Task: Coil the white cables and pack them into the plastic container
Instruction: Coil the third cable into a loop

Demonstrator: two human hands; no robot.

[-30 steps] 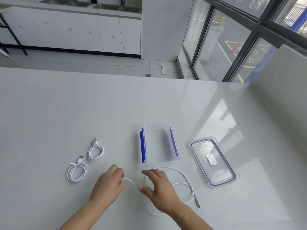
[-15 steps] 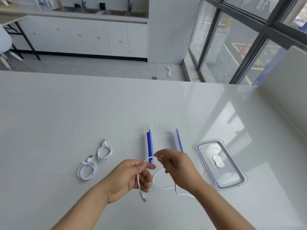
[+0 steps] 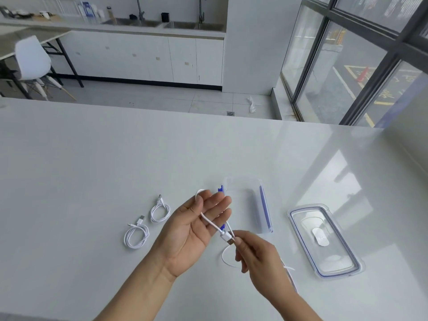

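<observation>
Pinching the thin white cable's point(image 3: 209, 222) plug between thumb and fingertips, right hand point(image 3: 257, 253) holds it above the table; left hand point(image 3: 192, 228), fingers spread, carries cable looped over them, before the clear rectangular plastic container point(image 3: 245, 205)

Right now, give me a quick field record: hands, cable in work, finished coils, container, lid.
left hand: raised palm up, fingers spread, cable looped around them
right hand: pinching the cable beside its USB plug
cable in work: partly wound, its tail trailing on the table
finished coils: two, the near coil and the far coil, left of the hands
container: open, looks empty
lid: off, lying to the container's right
</observation>
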